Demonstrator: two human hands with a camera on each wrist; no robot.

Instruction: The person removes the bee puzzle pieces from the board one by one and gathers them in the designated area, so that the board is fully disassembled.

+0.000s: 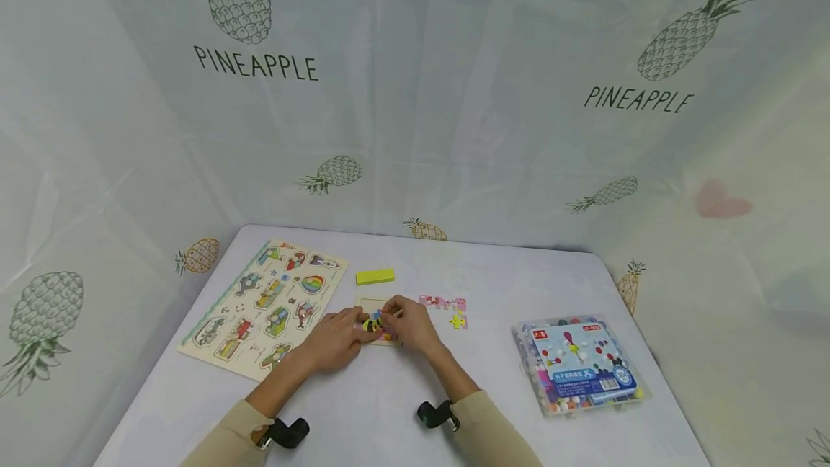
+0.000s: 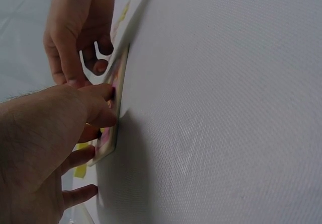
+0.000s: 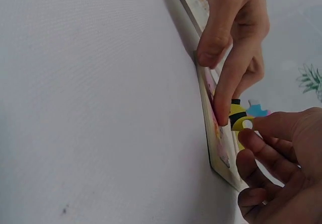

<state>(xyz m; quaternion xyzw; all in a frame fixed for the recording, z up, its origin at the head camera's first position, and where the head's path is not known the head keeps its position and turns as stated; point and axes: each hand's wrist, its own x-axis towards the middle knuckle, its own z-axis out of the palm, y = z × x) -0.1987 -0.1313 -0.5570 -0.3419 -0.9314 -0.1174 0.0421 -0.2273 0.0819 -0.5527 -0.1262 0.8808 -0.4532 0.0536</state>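
Observation:
A small wooden puzzle tray (image 1: pixel 368 303) lies on the table under both hands, with pink and yellow pieces inside its frame. My right hand (image 1: pixel 410 323) pinches a yellow-and-black striped jigsaw piece (image 3: pixel 236 116) with a bit of blue beside it, tilted up over the tray, between thumb and fingertips. From the other side my left hand (image 1: pixel 333 341) reaches in, fingers extended. Its fingertips rest on the pieces in the tray, close to the raised piece, as the right wrist view shows. Several pink jigsaw pieces (image 1: pixel 443 303) and a yellow one (image 1: pixel 458 321) lie right of the tray.
A large board of vehicle pictures (image 1: pixel 220 312) lies at the left. Behind the tray sits a yellow-green block (image 1: pixel 375 277). A clear box of coloured balls with a blue label (image 1: pixel 583 366) stands at the right. A pineapple-print curtain (image 1: pixel 415 92) hangs behind the table.

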